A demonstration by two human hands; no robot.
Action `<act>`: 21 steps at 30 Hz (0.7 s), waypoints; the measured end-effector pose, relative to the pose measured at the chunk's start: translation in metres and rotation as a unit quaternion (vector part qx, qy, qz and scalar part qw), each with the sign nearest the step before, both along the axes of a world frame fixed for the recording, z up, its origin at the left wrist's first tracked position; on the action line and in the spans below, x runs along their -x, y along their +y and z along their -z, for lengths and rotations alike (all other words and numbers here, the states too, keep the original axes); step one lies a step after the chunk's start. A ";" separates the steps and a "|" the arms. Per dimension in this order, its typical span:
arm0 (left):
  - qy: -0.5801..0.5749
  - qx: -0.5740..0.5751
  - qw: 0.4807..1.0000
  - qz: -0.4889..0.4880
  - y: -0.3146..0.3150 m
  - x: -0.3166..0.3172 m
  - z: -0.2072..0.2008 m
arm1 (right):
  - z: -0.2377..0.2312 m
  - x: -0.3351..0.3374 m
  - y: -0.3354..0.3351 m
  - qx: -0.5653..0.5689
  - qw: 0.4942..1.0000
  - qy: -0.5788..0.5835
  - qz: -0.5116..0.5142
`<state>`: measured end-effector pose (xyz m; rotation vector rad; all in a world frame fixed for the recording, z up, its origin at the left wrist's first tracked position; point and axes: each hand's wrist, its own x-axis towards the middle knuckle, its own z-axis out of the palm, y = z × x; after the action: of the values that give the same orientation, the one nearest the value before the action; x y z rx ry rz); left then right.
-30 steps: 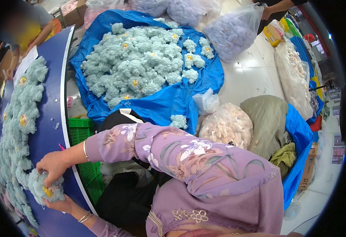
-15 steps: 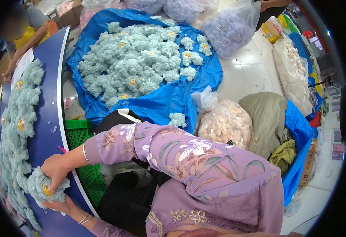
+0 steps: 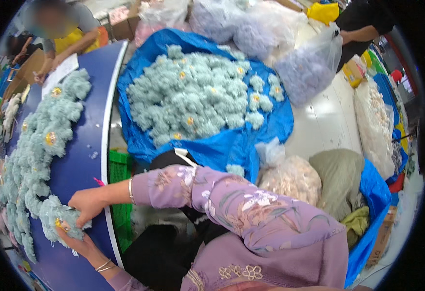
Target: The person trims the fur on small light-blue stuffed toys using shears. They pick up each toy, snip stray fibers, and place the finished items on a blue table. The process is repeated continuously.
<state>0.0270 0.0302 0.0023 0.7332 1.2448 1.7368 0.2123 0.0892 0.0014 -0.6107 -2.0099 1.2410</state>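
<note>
A fluffy pale-blue plush flower (image 3: pixel 52 212) with a yellow centre is between my two hands at the edge of the blue table. My right hand (image 3: pixel 88 202) pinches its upper right side, thumb bent down into the pile. From below, my left hand (image 3: pixel 79 242) grips the same flower, its fingertips near the yellow centre. The fingers are partly sunk in the fluff, so any small item between them is hidden. A long heap of similar plush flowers (image 3: pixel 33 150) lies alongside on the table.
Beyond the table edge, a blue tarp (image 3: pixel 207 150) holds a large pile of the same flowers. A green crate (image 3: pixel 120 182) stands below the table. Bags of purple plush (image 3: pixel 304 72) and beige pieces (image 3: pixel 295 182) are on the floor. Another person's arm (image 3: pixel 79 46) rests at the table's far end.
The view has shifted, so the scene sits lower and further right. My right thumb has moved from the yellow centre to the flower's side; my left fingers have come up to the centre.
</note>
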 end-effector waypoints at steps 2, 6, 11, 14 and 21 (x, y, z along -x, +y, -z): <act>-0.004 -0.006 1.000 -0.003 -0.003 -0.007 -0.002 | -0.003 -0.002 -0.005 0.028 0.998 0.048 0.005; -0.063 -0.022 0.998 -0.007 -0.008 -0.020 -0.017 | -0.011 -0.008 -0.006 0.077 0.991 0.109 -0.012; -0.072 -0.075 0.990 0.095 -0.002 0.013 0.013 | -0.058 -0.043 0.007 0.267 0.927 0.260 -0.039; -0.006 -0.111 0.968 0.223 0.000 0.015 0.015 | -0.102 -0.072 -0.003 0.324 0.825 0.462 -0.035; 0.041 -0.085 0.968 0.234 -0.001 0.013 0.011 | -0.121 -0.100 -0.010 0.283 0.829 0.479 -0.059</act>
<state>0.0144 0.0293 -0.0088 1.1108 0.8878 1.4402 0.3123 0.0795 0.1225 -0.0411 -0.8375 1.7618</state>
